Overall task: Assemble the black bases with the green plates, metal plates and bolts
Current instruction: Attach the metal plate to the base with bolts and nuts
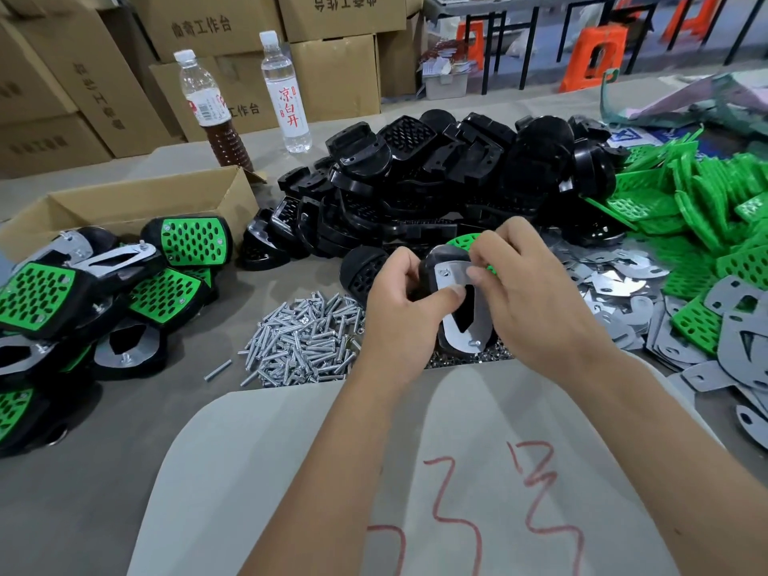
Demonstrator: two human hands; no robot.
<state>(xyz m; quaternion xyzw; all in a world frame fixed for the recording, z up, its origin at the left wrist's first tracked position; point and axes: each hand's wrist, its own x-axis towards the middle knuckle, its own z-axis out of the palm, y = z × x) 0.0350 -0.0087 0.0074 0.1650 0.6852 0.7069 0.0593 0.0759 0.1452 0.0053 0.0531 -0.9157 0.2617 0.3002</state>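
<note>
- Left hand (399,309) grips base (432,264), thumb pressing metal plate (461,322)
- Right hand (511,284) pinches plate's upper edge
- Align plate holes with bolts (476,344) before seating

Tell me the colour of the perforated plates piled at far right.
Bright green plates, clearest in the head view.

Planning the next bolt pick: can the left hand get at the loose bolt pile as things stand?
Probably not yet: the bolt pile lies open beside the left hand, but that hand grips the black base.
</note>
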